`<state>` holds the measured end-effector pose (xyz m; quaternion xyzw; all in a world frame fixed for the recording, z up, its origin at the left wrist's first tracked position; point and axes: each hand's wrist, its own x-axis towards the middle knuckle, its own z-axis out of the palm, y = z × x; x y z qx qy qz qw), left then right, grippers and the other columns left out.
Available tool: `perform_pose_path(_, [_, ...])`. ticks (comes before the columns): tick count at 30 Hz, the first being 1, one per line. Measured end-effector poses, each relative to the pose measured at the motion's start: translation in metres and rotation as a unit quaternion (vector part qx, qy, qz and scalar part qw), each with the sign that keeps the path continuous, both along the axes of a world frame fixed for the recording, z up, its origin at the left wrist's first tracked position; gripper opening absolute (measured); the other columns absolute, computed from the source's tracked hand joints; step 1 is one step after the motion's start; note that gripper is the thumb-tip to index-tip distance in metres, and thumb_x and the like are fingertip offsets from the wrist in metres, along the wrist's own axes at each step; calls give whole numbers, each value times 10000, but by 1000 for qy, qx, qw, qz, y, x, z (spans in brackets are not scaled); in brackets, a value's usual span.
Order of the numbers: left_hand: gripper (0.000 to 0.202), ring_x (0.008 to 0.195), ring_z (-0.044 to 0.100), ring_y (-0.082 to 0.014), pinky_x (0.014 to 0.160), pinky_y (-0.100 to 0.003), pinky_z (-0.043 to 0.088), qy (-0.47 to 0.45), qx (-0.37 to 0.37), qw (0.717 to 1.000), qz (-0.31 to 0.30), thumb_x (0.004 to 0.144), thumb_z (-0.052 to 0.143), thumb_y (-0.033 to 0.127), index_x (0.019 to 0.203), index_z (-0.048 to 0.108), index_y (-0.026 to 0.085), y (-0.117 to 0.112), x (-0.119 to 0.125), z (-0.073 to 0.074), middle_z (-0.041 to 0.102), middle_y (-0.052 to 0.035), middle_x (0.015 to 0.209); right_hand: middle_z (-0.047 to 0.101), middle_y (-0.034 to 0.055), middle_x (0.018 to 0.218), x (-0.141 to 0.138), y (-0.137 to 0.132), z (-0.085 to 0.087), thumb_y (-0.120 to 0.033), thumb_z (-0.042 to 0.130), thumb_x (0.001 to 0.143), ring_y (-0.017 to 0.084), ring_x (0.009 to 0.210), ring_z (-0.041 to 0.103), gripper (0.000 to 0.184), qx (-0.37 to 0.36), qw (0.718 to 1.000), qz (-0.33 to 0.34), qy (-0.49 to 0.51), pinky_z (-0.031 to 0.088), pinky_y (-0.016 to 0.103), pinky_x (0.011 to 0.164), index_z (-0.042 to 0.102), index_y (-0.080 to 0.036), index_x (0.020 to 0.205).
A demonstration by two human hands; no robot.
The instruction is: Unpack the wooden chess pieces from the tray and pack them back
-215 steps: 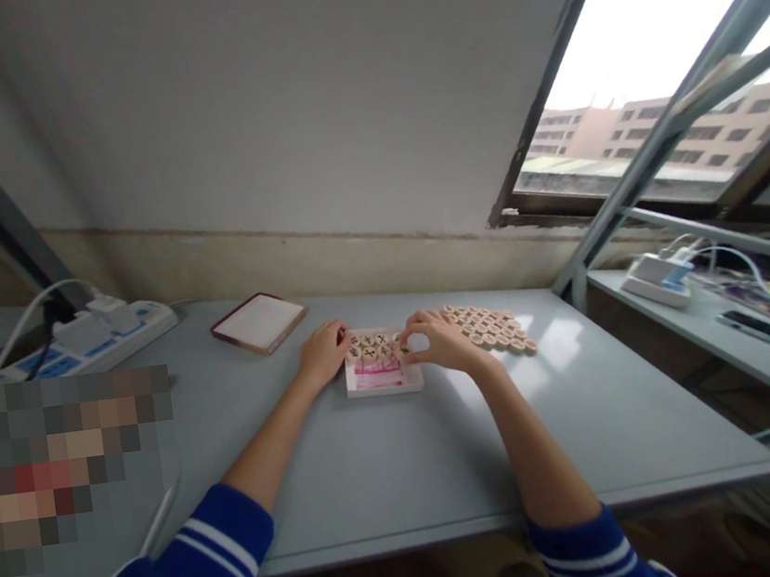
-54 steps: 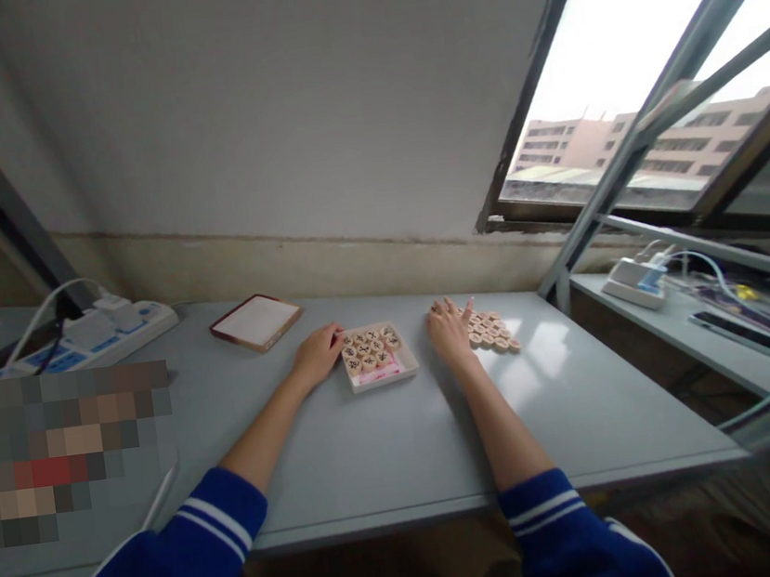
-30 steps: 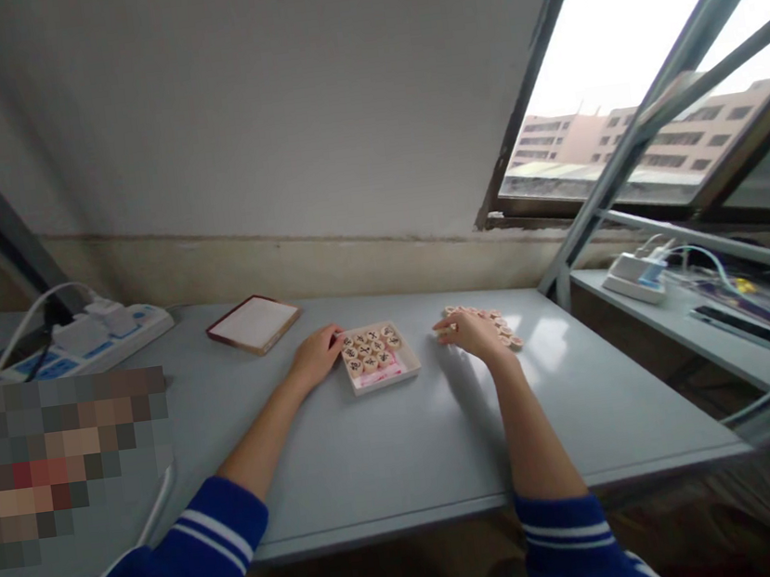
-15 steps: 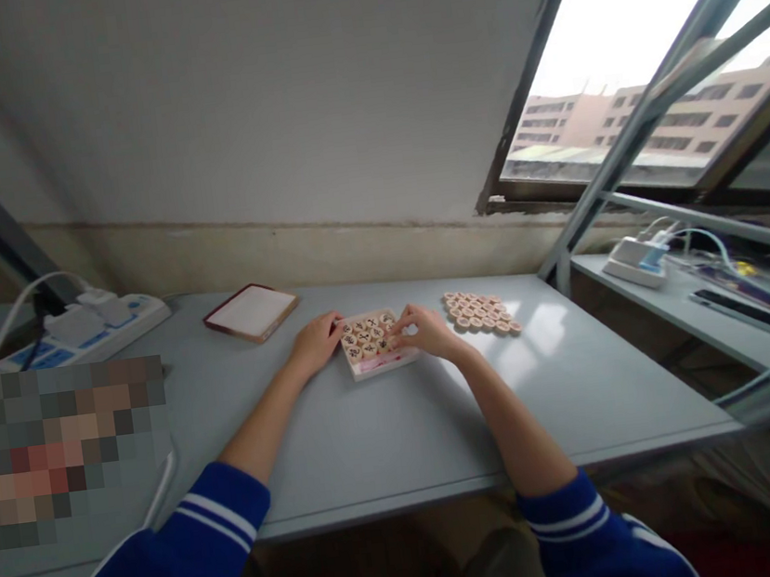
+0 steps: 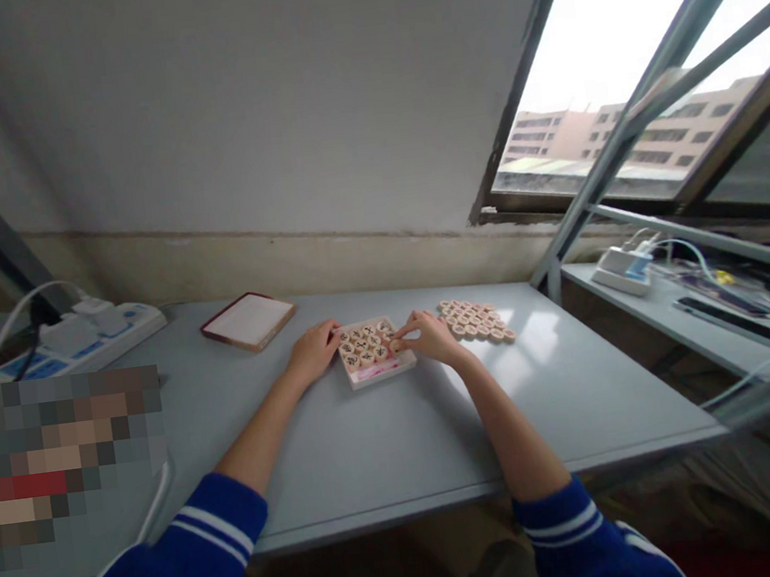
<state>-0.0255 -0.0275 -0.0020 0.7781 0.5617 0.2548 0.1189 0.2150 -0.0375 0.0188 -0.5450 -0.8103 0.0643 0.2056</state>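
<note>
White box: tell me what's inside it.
Inside the white box are rows of round pieces with dark characters, plus a pink-and-white patch along the near side. The right hand covers part of the right side; whatever lies beneath the pieces is hidden.

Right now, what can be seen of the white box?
The white box, shallow and open on top, looks plastic and lies slightly turned on the grey desk. Round pieces sit in rows inside; pink shows along its near floor. The left hand touches its left edge; the right hand touches a piece at its right.
</note>
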Motion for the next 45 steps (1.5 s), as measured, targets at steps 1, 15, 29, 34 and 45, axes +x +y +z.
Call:
perform_pose_path(1, [268, 859, 557, -169, 716, -255, 401, -3, -4, 1000, 1, 833, 345, 299, 965, 548, 186, -1, 0, 1, 617, -62, 972, 552, 36, 826, 1, 0, 1, -401, 567, 748, 179, 815, 471, 182, 0, 1000, 0, -2, 305, 284, 697, 679, -308, 858])
perform_pose_path(15, [263, 855, 561, -170, 710, -252, 396, 9, 1, 1000, -12, 835, 336, 310, 955, 539, 195, 2, -1, -1, 623, -56, 961, 542, 23, 815, -3, -4, 3, -448, 650, 641, 209, 861, 457, 181, 1, 998, -69, 15, 278, 360, 781, 666, -275, 691])
perform_pose_path(29, [281, 866, 557, -169, 716, -250, 394, 2, 0, 1000, -18, 837, 324, 324, 962, 534, 185, 4, -2, -3, 617, -58, 968, 504, 14, 862, -1, -4, 1, -319, 684, 633, 178, 854, 444, 170, -33, 998, -34, 32, 279, 275, 711, 619, -243, 771])
perform_pose_path(34, [285, 840, 560, -174, 692, -257, 391, 1, 4, 1000, -24, 836, 318, 331, 955, 536, 192, 5, -3, -4, 622, -51, 946, 499, 17, 873, -1, -3, -3, -331, 653, 667, 188, 880, 435, 146, -20, 999, -37, 26, 273, 281, 711, 612, -250, 782])
perform_pose_path(45, [279, 840, 561, -168, 696, -253, 395, 20, -2, 1000, -15, 837, 325, 329, 953, 537, 189, 6, -3, -3, 624, -52, 944, 515, 71, 934, 24, -13, 13, -309, 555, 743, 229, 929, 415, 141, 112, 972, -197, -63, 260, 339, 764, 616, -221, 834])
